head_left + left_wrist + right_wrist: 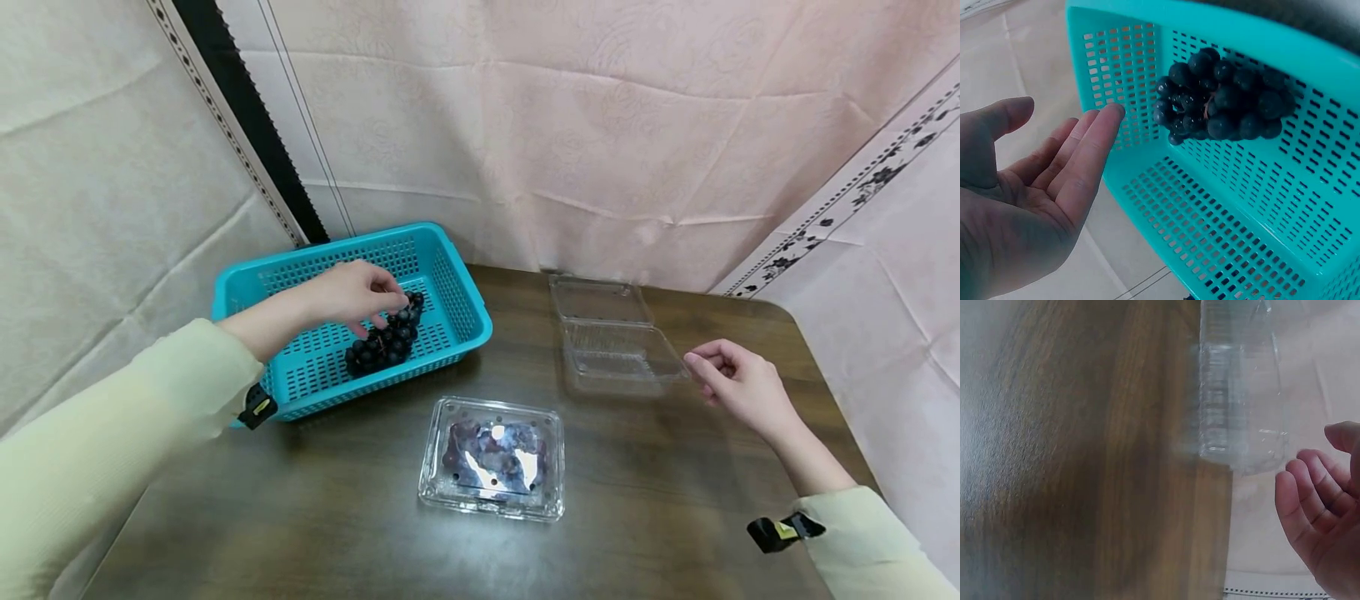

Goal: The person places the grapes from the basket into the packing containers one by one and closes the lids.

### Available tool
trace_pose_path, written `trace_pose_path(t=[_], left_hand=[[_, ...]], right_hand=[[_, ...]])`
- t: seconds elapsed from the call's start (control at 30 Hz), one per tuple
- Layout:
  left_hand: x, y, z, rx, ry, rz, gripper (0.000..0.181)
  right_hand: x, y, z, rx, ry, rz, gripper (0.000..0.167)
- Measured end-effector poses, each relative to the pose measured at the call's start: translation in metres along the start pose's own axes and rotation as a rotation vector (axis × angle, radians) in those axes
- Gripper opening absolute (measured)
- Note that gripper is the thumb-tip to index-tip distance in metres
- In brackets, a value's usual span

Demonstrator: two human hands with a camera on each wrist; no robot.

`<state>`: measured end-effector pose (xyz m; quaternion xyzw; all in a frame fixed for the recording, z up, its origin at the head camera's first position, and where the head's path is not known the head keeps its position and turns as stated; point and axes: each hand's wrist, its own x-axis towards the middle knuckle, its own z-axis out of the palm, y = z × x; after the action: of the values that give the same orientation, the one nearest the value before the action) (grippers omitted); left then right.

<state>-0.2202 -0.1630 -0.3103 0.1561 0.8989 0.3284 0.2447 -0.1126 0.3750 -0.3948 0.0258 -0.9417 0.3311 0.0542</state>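
Left hand [352, 293], relaxed, is held near black grapes [377, 350] in a basket [450, 279]. Right hand [738, 383], unclenched, is positioned beside an opened container [611, 352].

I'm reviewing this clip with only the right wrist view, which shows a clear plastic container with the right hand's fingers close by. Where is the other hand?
Observer: In the head view, the left hand is over a turquoise basket.
Operator: Does that basket hold anything?
Observer: Yes, a bunch of dark grapes lies in it, plain in the left wrist view.
Operator: Is the clear container near the right hand the only one on the table?
Observer: No, the head view shows a closed box of clear plastic, nearer the person, with dark contents under its glare.
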Motion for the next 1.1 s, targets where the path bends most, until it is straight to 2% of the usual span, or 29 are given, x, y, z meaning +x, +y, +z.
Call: trace_pose_path(t=[0.17,0.33,0.47,0.63,0.87,1.1], left_hand=[[0.004,0.0,-0.001,0.026,0.003,-0.03,0.04],[0.008,-0.005,-0.002,0.028,-0.01,-0.032,0.042],[0.011,-0.013,-0.004,0.021,-0.018,-0.039,0.043],[0.016,-0.02,-0.006,0.026,-0.022,-0.057,0.042],[0.025,-0.026,-0.005,0.087,-0.054,-0.073,0.046],[0.031,-0.03,-0.004,0.146,-0.087,-0.108,0.051]], right_hand=[[0.002,0.011,0.0,0.034,-0.025,0.076,0.035],[0.004,0.022,0.004,0.123,-0.113,0.148,0.045],[0.005,0.029,0.011,0.188,-0.188,0.162,0.048],[0.004,0.035,0.019,0.24,-0.23,0.173,0.045],[0.001,0.04,0.028,0.347,-0.286,0.203,0.045],[0.0,0.042,0.033,0.396,-0.337,0.22,0.041]])
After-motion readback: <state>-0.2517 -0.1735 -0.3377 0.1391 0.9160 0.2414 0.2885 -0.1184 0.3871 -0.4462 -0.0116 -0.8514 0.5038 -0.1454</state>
